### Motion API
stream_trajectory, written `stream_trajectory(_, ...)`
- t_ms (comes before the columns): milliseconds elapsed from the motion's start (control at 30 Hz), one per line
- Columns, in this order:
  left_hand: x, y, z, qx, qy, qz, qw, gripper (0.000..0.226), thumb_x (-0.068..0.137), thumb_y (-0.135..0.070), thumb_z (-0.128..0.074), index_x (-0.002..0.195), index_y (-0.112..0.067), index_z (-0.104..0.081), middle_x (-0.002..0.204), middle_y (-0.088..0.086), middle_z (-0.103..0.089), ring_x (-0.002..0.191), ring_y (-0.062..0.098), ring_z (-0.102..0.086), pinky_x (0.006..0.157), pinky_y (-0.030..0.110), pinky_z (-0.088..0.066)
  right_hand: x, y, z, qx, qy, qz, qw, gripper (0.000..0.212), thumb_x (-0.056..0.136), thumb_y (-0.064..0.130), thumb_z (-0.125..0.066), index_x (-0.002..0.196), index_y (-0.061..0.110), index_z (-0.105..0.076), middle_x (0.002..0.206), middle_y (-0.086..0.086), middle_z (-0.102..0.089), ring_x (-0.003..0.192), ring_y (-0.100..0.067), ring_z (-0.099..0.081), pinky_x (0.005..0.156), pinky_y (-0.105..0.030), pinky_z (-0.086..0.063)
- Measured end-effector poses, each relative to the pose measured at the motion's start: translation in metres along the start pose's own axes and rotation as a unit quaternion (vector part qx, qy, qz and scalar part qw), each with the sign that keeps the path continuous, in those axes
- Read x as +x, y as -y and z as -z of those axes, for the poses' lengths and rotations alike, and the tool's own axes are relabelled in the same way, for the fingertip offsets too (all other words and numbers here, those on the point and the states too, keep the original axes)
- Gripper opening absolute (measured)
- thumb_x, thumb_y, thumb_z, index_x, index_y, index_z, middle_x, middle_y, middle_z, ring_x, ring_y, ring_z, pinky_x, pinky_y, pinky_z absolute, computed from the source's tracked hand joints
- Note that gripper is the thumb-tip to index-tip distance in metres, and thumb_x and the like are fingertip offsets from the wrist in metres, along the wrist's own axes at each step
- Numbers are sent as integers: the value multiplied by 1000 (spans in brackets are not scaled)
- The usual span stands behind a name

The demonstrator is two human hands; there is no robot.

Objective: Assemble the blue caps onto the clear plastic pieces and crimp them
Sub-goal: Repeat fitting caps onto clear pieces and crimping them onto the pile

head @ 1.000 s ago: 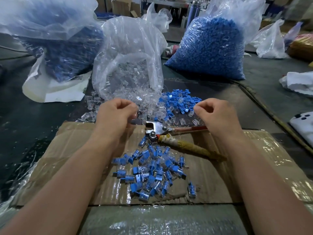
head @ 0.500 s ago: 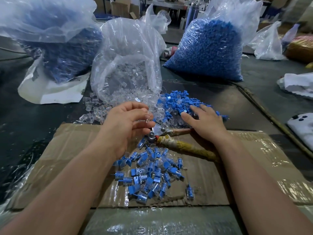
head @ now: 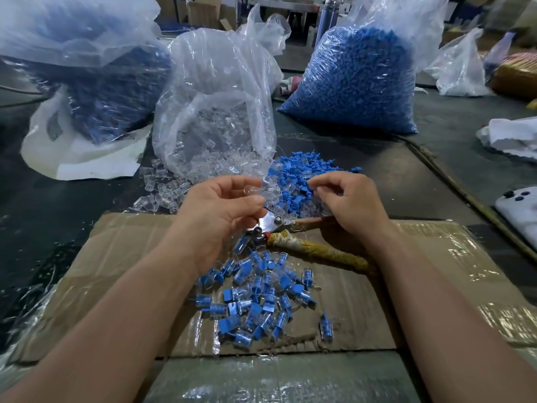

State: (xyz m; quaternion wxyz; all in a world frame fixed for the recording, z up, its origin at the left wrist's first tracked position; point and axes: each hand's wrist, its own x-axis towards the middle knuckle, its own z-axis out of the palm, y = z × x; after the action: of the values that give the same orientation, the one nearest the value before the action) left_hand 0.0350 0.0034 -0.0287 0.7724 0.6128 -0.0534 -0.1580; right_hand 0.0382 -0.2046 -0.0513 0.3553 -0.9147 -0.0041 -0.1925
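My left hand [head: 220, 210] is raised palm-up above the cardboard and holds a clear plastic piece [head: 252, 189] at its fingertips. My right hand [head: 348, 205] hovers beside it, fingers curled, pinching a small blue cap [head: 313, 186]. Loose blue caps [head: 302, 175] lie in a heap just behind the hands, next to spilled clear pieces [head: 162, 190]. Crimping pliers [head: 279, 225] with a taped yellow handle [head: 322, 251] lie on the cardboard under the hands. A pile of assembled blue-and-clear pieces [head: 258, 298] sits nearer me.
An open bag of clear pieces [head: 215, 112] stands behind the hands. Large bags of blue parts stand at the back left [head: 96, 77] and back right [head: 357, 80]. Taped cardboard [head: 421, 286] covers the dark table. A white object [head: 520, 210] lies at the right edge.
My right hand reached into the blue cap heap and has come back up pinching a cap. My left hand turned palm-up and lifted a clear piece toward it.
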Motion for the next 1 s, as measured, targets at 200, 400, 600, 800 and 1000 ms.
stream_trajectory(200,-4,-4,-3,-26,-14,-3,1000,16,80,6,-56,90,-6,-53,61,4,-67,52,11,-62,45,16,-50,-1,6,-2,-66,77,22,995,25,85,22,-63,109,18,-67,101,13,-56,96,0,-48,81,-15,-33)
stream_trajectory(400,-6,-2,-5,22,6,-25,999,20,76,8,-59,81,-11,-63,58,-4,-64,54,8,-62,52,18,-51,-2,9,-7,-113,108,32,987,18,84,22,-64,100,18,-71,99,4,-62,90,-7,-51,73,-14,-31)
stream_trajectory(600,-3,0,-3,36,-20,-26,999,15,71,5,-66,77,-7,-59,57,-2,-63,52,9,-61,48,16,-50,-5,15,-2,-82,60,41,994,13,83,14,-65,93,15,-73,87,6,-64,81,-4,-55,74,-15,-41)
stream_trajectory(800,-5,1,-4,42,-21,-42,998,10,77,3,-63,74,-6,-58,64,6,-69,56,14,-66,49,18,-52,-16,46,8,139,-56,66,986,21,80,5,-68,87,25,-68,75,18,-64,68,3,-62,64,-10,-48)
stream_trajectory(1000,-6,1,-6,35,-34,-64,997,12,74,0,-66,76,-6,-56,64,10,-69,55,15,-67,47,19,-52,-34,68,-10,152,-75,128,977,20,78,4,-68,81,24,-64,70,20,-61,64,1,-61,61,-9,-46)
